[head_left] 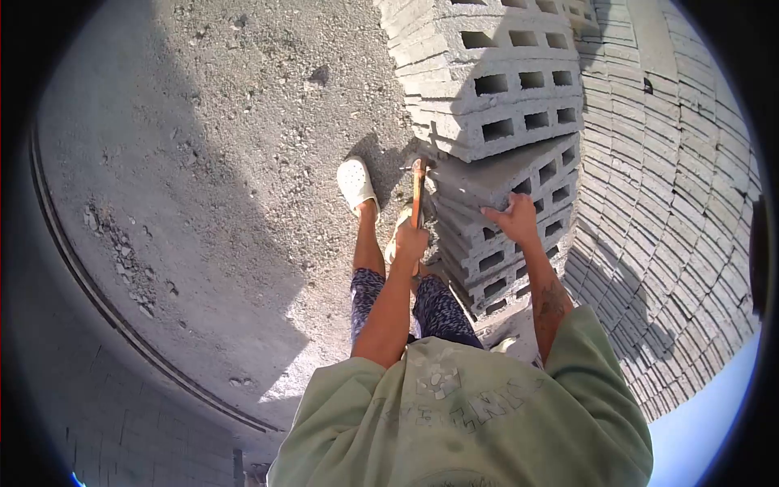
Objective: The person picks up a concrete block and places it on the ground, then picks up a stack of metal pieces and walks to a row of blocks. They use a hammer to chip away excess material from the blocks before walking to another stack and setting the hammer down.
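Observation:
My left hand [412,241] is wrapped round the orange-brown handle of a hammer [418,195], whose head lies beyond the fist, beside the stacked blocks. To the right, my right hand [518,219] grips a grey hollow concrete block [479,180] at its edge. Its fingers reach into one of the holes and its thumb rests on the flat face. This block sits tilted on top of several others, and a dark gap separates part of it from the neighbouring stack.
A larger stack of hollow blocks [454,97] stands ahead. On the right rises a wall of tightly piled blocks [682,178]. Gravelly ground [268,105] with loose stones spreads left. My feet, in pale clogs [355,182], are close to the near stack.

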Tool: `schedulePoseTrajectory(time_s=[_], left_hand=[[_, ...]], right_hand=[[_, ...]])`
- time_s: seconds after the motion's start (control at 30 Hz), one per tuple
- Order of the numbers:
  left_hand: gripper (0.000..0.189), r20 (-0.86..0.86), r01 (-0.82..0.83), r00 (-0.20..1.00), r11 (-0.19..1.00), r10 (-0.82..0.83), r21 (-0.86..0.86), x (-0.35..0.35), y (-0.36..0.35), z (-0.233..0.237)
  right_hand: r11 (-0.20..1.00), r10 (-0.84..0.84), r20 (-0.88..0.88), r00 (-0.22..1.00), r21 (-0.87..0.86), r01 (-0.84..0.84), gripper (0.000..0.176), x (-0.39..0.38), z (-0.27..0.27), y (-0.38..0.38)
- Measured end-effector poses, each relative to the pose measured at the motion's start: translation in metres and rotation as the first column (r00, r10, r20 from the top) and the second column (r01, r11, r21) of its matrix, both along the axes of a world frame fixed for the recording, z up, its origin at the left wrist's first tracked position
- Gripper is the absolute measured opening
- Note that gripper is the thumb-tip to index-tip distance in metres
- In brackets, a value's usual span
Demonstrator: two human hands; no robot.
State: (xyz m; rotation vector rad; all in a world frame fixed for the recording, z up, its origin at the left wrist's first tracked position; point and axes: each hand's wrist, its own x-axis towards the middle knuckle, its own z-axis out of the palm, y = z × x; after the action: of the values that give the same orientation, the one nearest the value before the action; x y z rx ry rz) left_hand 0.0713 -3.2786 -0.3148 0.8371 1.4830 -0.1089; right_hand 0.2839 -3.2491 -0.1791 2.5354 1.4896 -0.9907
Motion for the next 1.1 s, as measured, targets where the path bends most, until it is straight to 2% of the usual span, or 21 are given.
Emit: schedulePoseTrajectory(time_s=[0.07, 0.1, 0.13, 0.2, 0.27, 0.3, 0.37, 0.4, 0.47, 0.53, 0.6, 0.67, 0.73, 0.8, 0.87, 0.93, 0.97, 1.0, 1.03, 1.07, 1.1], left_hand=[[0.027, 0.027, 0.118, 0.992, 0.99, -0.121, 0.08, -0.013, 0.026, 0.0], [0.03, -0.014, 0.136, 0.991, 0.965, -0.136, 0.226, -0.023, 0.021, -0.006], [0.03, -0.016, 0.132, 0.991, 0.967, -0.132, 0.216, -0.033, 0.01, -0.007], [0.029, -0.022, -0.288, 0.954, 0.934, 0.299, 0.209, -0.055, 0.029, 0.04], [0.021, 0.085, -0.457, 0.889, 0.855, 0.451, 0.245, -0.076, 0.051, 0.083], [0.01, 0.224, -0.641, 0.767, 0.735, 0.601, 0.222, -0.081, 0.053, 0.086], [0.003, 0.193, -0.654, 0.755, 0.736, 0.626, 0.175, -0.092, 0.07, 0.113], [0.004, 0.225, -0.678, 0.732, 0.719, 0.643, 0.15, -0.093, 0.08, 0.127], [0.004, 0.233, -0.673, 0.738, 0.719, 0.634, 0.175, -0.093, 0.08, 0.128], [0.006, 0.221, -0.636, 0.769, 0.75, 0.6, 0.179, -0.087, 0.084, 0.131], [0.013, 0.179, -0.58, 0.814, 0.787, 0.552, 0.209, -0.082, 0.091, 0.141], [0.021, 0.015, -0.262, 0.96, 0.882, 0.279, 0.393, -0.08, 0.1, 0.148], [0.019, -0.005, -0.038, 0.999, 0.861, 0.047, 0.507, -0.073, 0.116, 0.15], [0.018, -0.019, 0.156, 0.985, 0.827, -0.173, 0.54, -0.046, 0.163, 0.187], [0.013, 0.196, 0.038, 0.941, 0.662, -0.275, 0.748, -0.008, 0.206, 0.23], [0.009, 0.502, -0.279, 0.785, 0.516, -0.364, 0.81, 0.042, 0.238, 0.301], [0.01, 0.678, -0.497, 0.57, 0.463, -0.464, 0.734, 0.072, 0.244, 0.338], [0.015, 0.829, -0.644, 0.323, 0.536, -0.457, 0.546, 0.101, 0.243, 0.371], [0.019, 0.781, -0.69, 0.187, 0.486, -0.596, 0.536, 0.122, 0.247, 0.381], [0.018, 0.724, -0.674, 0.157, 0.464, -0.671, 0.575, 0.138, 0.244, 0.377], [0.016, 0.71, -0.625, 0.246, 0.452, -0.66, 0.637, 0.149, 0.236, 0.348]], right_hand=[[0.996, 0.041, 0.064, 0.997, 0.074, -0.045, 0.047, 0.005, -0.005, 0.0], [0.996, 0.049, 0.07, 0.996, 0.065, -0.054, 0.047, 0.008, -0.002, 0.001], [0.998, 0.054, 0.06, 0.997, 0.036, -0.056, 0.047, 0.008, 0.0, 0.002], [0.999, 0.052, 0.043, 0.998, 0.009, -0.052, 0.047, 0.007, -0.002, 0.004], [0.991, 0.131, 0.075, 0.988, -0.011, -0.131, 0.048, 0.007, 0.001, 0.003], [0.991, 0.133, 0.076, 0.988, -0.007, -0.133, 0.048, 0.007, 0.005, 0.006], [0.959, 0.178, 0.071, 0.982, 0.21, -0.189, 0.05, 0.005, 0.015, 0.014], [0.957, 0.184, 0.072, 0.98, 0.215, -0.196, 0.05, 0.003, 0.02, 0.03], [0.926, 0.036, 0.183, 0.983, 0.364, -0.101, 0.053, -0.003, 0.023, 0.066], [0.89, 0.099, 0.252, 0.963, 0.411, -0.2, 0.058, -0.009, -0.018, 0.102], [0.983, 0.18, 0.337, 0.924, -0.018, -0.184, 0.065, -0.019, -0.045, 0.121], [0.99, 0.107, 0.347, 0.932, 0.044, -0.13, 0.061, -0.018, -0.072, 0.12], [0.994, 0.013, 0.358, 0.934, 0.097, -0.051, 0.057, -0.016, -0.077, 0.111], [0.999, 0.05, 0.297, 0.953, 0.006, -0.054, 0.03, -0.016, -0.07, 0.116], [0.998, 0.002, 0.281, 0.96, 0.061, -0.02, 0.025, -0.016, -0.06, 0.117], [0.996, -0.035, 0.243, 0.969, 0.089, 0.014, 0.02, -0.021, -0.056, 0.109], [0.995, -0.018, 0.224, 0.974, 0.097, -0.004, 0.019, -0.02, -0.053, 0.108], [0.994, 0.001, 0.208, 0.978, 0.105, -0.024, 0.018, -0.017, -0.052, 0.107], [0.992, -0.047, 0.203, 0.978, 0.126, 0.021, 0.018, -0.017, -0.057, 0.104], [0.987, -0.023, 0.208, 0.978, 0.158, -0.01, 0.017, -0.017, -0.063, 0.103], [0.981, 0.008, 0.215, 0.977, 0.189, -0.049, 0.016, -0.014, -0.066, 0.101]])
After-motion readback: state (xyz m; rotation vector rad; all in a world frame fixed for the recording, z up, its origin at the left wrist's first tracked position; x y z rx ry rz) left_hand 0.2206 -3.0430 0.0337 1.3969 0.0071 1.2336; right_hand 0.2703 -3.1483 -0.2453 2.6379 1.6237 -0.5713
